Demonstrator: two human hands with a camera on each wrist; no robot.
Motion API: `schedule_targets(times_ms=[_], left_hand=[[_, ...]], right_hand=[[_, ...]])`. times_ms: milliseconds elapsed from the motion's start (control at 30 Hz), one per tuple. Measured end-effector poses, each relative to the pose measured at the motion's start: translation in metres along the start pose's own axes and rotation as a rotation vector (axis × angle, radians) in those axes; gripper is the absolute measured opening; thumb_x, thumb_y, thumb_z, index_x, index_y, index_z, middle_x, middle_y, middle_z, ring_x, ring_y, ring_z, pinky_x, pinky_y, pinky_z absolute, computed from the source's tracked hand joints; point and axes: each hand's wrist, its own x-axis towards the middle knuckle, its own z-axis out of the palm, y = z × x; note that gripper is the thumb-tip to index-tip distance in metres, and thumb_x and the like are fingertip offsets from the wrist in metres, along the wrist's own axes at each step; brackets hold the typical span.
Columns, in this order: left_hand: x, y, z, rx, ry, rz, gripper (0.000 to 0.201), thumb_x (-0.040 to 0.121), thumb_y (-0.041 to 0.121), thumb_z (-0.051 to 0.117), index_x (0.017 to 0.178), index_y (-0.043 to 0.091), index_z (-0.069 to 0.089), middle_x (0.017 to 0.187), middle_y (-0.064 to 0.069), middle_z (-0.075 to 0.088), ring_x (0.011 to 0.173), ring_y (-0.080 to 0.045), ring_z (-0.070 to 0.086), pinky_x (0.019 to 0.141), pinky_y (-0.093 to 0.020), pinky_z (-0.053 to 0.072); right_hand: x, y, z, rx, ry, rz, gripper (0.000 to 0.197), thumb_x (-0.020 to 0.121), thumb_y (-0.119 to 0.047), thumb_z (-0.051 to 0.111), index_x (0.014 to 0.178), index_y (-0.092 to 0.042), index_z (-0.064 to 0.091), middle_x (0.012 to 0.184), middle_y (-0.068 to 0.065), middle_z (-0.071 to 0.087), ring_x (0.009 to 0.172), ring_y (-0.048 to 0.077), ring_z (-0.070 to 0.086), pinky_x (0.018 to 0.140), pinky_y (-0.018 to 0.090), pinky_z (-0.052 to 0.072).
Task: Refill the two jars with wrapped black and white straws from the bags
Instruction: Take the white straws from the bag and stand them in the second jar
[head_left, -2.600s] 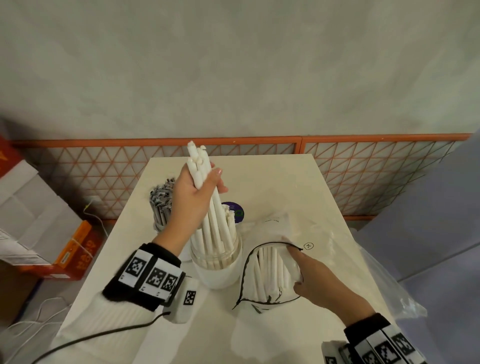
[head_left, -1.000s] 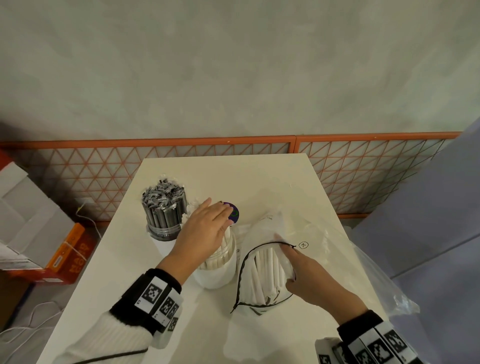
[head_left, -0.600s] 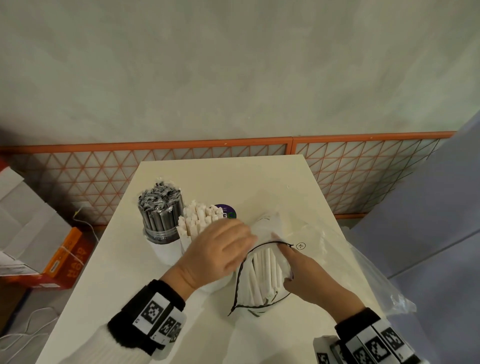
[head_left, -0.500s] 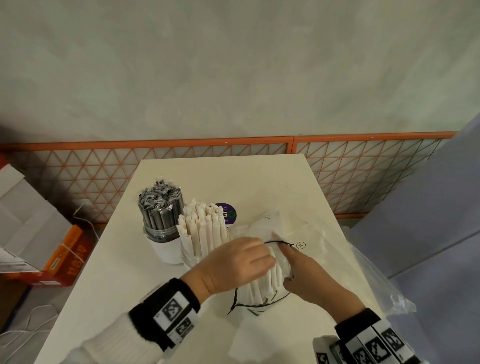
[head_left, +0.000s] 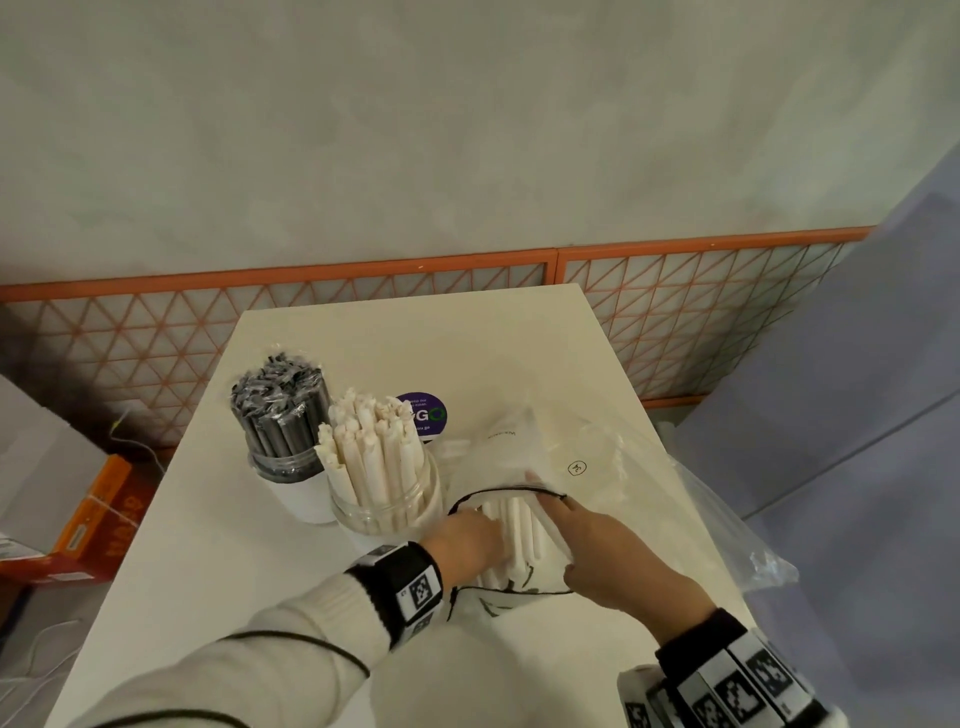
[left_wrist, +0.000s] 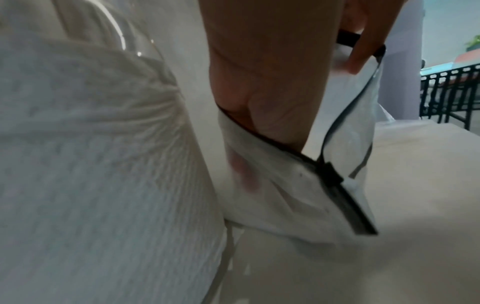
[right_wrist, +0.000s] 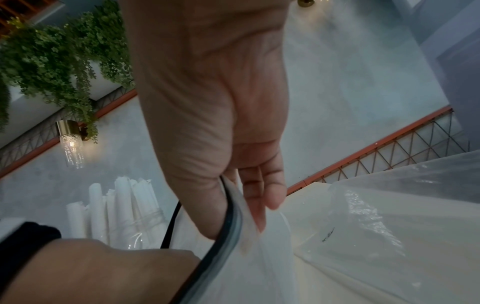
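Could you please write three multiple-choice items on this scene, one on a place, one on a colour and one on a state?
1. Where is the left hand?
A. reaching into the zip bag
B. on the black straws
C. off the table

2. What colour are the straws in the nearer jar?
A. black
B. white
C. purple

3. What is the right hand doing?
A. lying flat on the table
B. holding the bag's mouth open
C. lifting a jar

Answers:
1 A, its fingers are inside the bag's mouth.
2 B, the white straws stand there.
3 B, its grip pinches the black-edged rim.
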Motion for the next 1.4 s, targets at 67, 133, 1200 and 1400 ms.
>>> schedule_targets(times_ms=[67, 133, 1200, 1400], left_hand=[[0.007, 0.001, 0.007, 0.043, 0.054, 0.002, 0.040, 0.097, 0.005, 0.043, 0.136, -0.001, 0.038, 0.134, -0.018, 0.048, 0.121, -0.034, 0.049, 0.096, -0.042, 0.042], [0.012, 0.001, 0.011, 0.164, 0.090, 0.084, 0.043, 0.096, 0.009, 0.047, 0.138, 0.005, 0.040, 0.144, -0.013, 0.038, 0.130, -0.031, 0.038, 0.105, -0.041, 0.036], [-0.009, -0.001, 0.007, 0.239, 0.421, 0.217, 0.033, 0.093, 0.003, 0.048, 0.124, 0.012, 0.051, 0.125, -0.004, 0.055, 0.115, -0.024, 0.049, 0.103, -0.037, 0.032], [0.001, -0.003, 0.020, -0.152, 0.369, 0.108, 0.034, 0.091, 0.005, 0.052, 0.124, 0.012, 0.055, 0.129, -0.006, 0.052, 0.122, -0.026, 0.041, 0.101, -0.036, 0.035]], right_hand=[[-0.001, -0.003, -0.001, -0.014, -0.009, 0.006, 0.093, 0.082, 0.003, 0.049, 0.149, -0.033, -0.004, 0.098, 0.007, 0.048, 0.054, 0.010, 0.034, 0.044, 0.020, 0.025], [-0.002, -0.004, 0.001, 0.001, -0.002, 0.001, 0.094, 0.082, 0.003, 0.049, 0.149, -0.033, -0.005, 0.085, -0.002, 0.041, 0.057, 0.013, 0.037, 0.044, 0.021, 0.025], [0.008, -0.004, -0.003, 0.076, 0.170, 0.064, 0.091, 0.083, -0.019, 0.067, 0.149, -0.032, 0.007, 0.134, 0.002, 0.050, 0.113, 0.023, 0.056, 0.085, 0.026, 0.046], [0.007, -0.003, 0.012, -0.207, 0.036, 0.078, 0.109, 0.076, -0.003, 0.072, 0.150, -0.021, -0.006, 0.121, 0.008, 0.043, 0.069, 0.024, 0.056, 0.058, 0.028, 0.044]])
